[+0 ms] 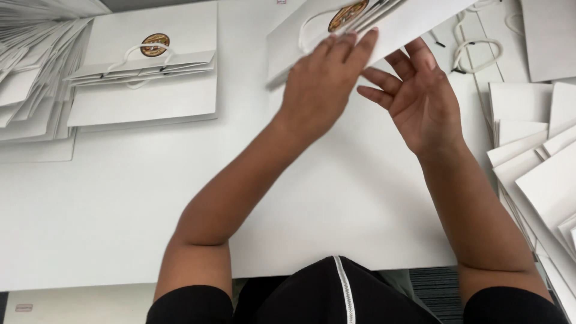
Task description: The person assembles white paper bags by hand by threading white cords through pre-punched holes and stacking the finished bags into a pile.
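A flat white paper bag (pixel 408 24) with a round brown-and-gold emblem and a white cord handle is lifted at a tilt above the white table (pixel 108 204), near the top centre. My left hand (pixel 324 78) lies palm-down on the bag's lower edge, fingers flat on it. My right hand (pixel 420 96) is under the same edge, palm up, fingers spread and touching the bag's underside.
A stack of folded white bags (pixel 144 90) with the same emblem lies at upper left, beside a fanned pile of white sheets (pixel 30 78). More white sheets (pixel 540 174) overlap at the right. Loose white cord handles (pixel 477 48) lie at upper right.
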